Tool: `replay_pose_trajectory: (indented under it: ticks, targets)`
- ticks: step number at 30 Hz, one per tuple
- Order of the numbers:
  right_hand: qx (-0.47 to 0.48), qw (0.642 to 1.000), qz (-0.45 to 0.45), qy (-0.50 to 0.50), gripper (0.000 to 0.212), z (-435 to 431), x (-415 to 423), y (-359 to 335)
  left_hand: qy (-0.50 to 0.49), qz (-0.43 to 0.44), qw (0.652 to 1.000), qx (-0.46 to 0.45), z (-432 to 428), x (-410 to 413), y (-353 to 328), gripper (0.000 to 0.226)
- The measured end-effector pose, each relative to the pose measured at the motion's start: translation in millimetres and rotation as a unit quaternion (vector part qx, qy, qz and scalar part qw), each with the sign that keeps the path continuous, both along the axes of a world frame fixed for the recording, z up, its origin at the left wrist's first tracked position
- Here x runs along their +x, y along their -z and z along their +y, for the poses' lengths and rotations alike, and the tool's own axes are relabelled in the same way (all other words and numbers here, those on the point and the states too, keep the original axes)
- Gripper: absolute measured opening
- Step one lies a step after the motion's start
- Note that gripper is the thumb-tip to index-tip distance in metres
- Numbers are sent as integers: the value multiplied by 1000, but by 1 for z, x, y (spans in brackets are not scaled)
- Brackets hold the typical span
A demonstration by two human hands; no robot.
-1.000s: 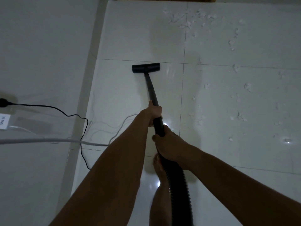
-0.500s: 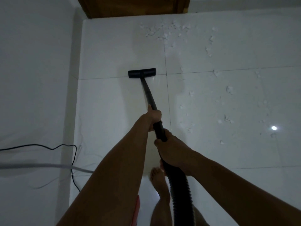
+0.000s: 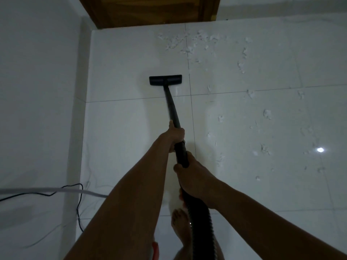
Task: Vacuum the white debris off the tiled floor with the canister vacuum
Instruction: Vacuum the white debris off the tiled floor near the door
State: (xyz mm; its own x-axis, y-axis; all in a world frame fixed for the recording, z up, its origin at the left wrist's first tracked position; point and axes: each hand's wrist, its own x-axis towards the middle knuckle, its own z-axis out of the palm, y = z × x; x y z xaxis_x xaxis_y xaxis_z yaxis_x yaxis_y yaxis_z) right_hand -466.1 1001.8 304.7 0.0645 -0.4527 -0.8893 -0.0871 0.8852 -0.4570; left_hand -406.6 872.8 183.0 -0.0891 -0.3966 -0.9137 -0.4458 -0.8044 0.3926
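Note:
A black vacuum wand [image 3: 171, 107] runs from my hands out to its flat floor nozzle [image 3: 165, 80], which lies on the white tiled floor [image 3: 122, 132] ahead of me. My left hand [image 3: 174, 136] grips the wand higher up, and my right hand [image 3: 193, 177] grips it lower, where the ribbed hose [image 3: 201, 228] begins. White debris [image 3: 187, 44] is strewn beyond and to the right of the nozzle, with more scraps [image 3: 266, 113] scattered over the right tiles. The canister is out of view.
A white wall [image 3: 37, 91] runs along the left, and a wooden door [image 3: 150, 10] stands at the far end. A black cord [image 3: 78, 203] and a pale cable [image 3: 47, 190] cross the lower left. My bare foot [image 3: 180, 222] stands beneath the hose.
The nozzle has slid forward across the tile joint toward the debris near the door. The view has tilted up, so more of the door shows, and the cords sit lower in the frame.

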Motion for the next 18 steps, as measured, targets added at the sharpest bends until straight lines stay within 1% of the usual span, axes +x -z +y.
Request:
replay_pose_trajectory:
  ticks: [8,14,18]
  targets:
    - [-8,1000,15,-15,56,-33,-21,15,-15,14,1000,3,-37,-22,21,74]
    - [-5,1000,8,-27,57,-51,-31,30,-20,16,1000,-10,-54,-28,45,74]
    - [-12,999,-1,-31,58,-65,-37,28,-26,16,999,-10,-69,-32,48,76]
